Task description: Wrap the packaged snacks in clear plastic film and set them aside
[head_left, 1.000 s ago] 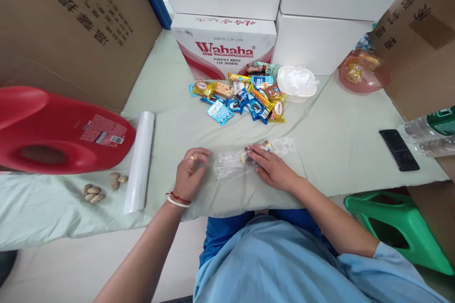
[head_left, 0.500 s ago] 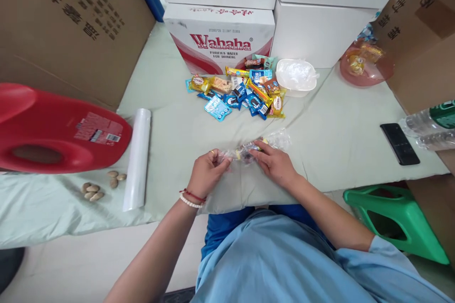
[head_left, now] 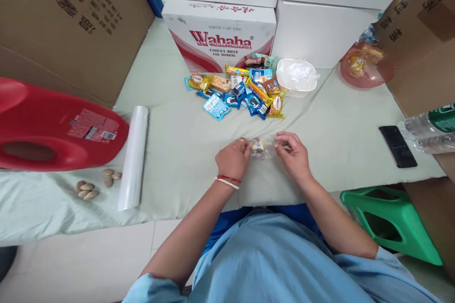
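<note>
A small snack bundle (head_left: pixel 257 145) in clear plastic film lies near the front of the table, between my two hands. Its contents look yellow, white and dark, and the film blurs them. My left hand (head_left: pixel 232 158), wearing a red cord and a white beaded bracelet, is closed on the left side of the film, knuckles up. On the right side, my right hand (head_left: pixel 293 155) pinches the loose film (head_left: pixel 270 147) between thumb and fingers. Beyond both hands sits a pile of packaged snacks (head_left: pixel 232 99) in blue, yellow and brown wrappers.
A white plastic tub (head_left: pixel 297 86) and a Wahaha carton (head_left: pixel 220 40) stand behind the pile. To the left are a film roll (head_left: pixel 133 158), several brown nuts (head_left: pixel 87 190) and a red jug (head_left: pixel 67 125). A phone (head_left: pixel 398 147), bottles (head_left: pixel 430 128) and a pink bowl (head_left: pixel 368 75) are at right.
My left hand has moved right, up against the bundle, and turned knuckles up. My right hand has shifted right, off the top of the bundle to the film's right end.
</note>
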Motion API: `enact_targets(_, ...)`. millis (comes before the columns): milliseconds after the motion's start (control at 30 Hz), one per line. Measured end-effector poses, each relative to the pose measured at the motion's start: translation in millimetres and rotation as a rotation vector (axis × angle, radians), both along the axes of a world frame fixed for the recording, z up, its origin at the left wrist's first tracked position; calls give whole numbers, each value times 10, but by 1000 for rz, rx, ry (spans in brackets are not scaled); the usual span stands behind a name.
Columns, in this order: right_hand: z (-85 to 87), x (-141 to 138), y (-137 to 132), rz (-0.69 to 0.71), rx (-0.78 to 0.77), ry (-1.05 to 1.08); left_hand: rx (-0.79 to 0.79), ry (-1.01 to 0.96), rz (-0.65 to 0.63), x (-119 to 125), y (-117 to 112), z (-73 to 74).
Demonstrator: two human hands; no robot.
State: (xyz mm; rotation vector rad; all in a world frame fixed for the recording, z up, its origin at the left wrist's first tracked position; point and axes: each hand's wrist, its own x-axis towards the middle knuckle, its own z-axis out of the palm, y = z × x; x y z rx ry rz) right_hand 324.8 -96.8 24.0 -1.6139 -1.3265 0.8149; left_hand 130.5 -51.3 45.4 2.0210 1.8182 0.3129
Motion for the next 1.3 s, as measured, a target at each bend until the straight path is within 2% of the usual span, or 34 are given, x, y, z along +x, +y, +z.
enact_targets(100,7,129,122,48,-27,-471,154,-47,82,-3,-21,-92)
enact_targets(167,-9,160,176,133,-72,-642,208,-52,156,-10,-22,-196)
enact_targets(267,2,144,174,225,-89,-751,185,-106,162,-5,-31,-328)
enact_targets(367,65,95,108,203,-105,-735,219,-317,124,42,-80,-343)
enact_targets(433,110,49,55,204,-149,-646,295,-468,97,93,-136,-303)
enact_targets(500,140,-22,4,242,-195,-449,416,-520,16,148,-199,-269)
enact_targets(567,153,-120,-44,281,-225,-130,535,-458,-110,195,-250,-273)
enact_targets(667,153,-265,-103,289,-243,361,606,-333,-246,228,-285,-337)
enact_targets(733,147,-314,-124,259,-262,600,597,-343,-351,213,-292,-377)
enact_targets(800,131,-321,-128,219,-302,778,536,-455,-525,174,-304,-395)
enact_targets(867,101,-314,-118,184,-335,902,420,-673,-646,125,-327,-393)
enact_targets(900,81,-313,-112,172,-342,952,350,-821,-641,102,-340,-389)
enact_targets(933,58,-316,-106,161,-341,1000,280,-985,-584,81,-352,-383)
enact_targets(967,36,-324,-100,148,-332,1043,219,-1146,-474,63,-360,-375)
enact_targets(1033,-4,-342,-93,117,-301,1102,151,-1371,-117,31,-364,-352)
enact_targets(1100,-31,-352,-87,94,-257,1103,49,-1405,269,7,-350,-310)
enact_targets(1133,-38,-352,-84,96,-239,1073,-49,-1385,394,-1,-338,-283)
enact_targets(1167,-42,-348,-79,118,-228,1016,-167,-1369,450,-5,-323,-252)
enact_targets(1233,-39,-337,-67,209,-209,820,-365,-1371,411,6,-287,-187)
enact_targets(1300,-23,-334,-56,322,-179,575,-384,-1380,342,41,-243,-130)
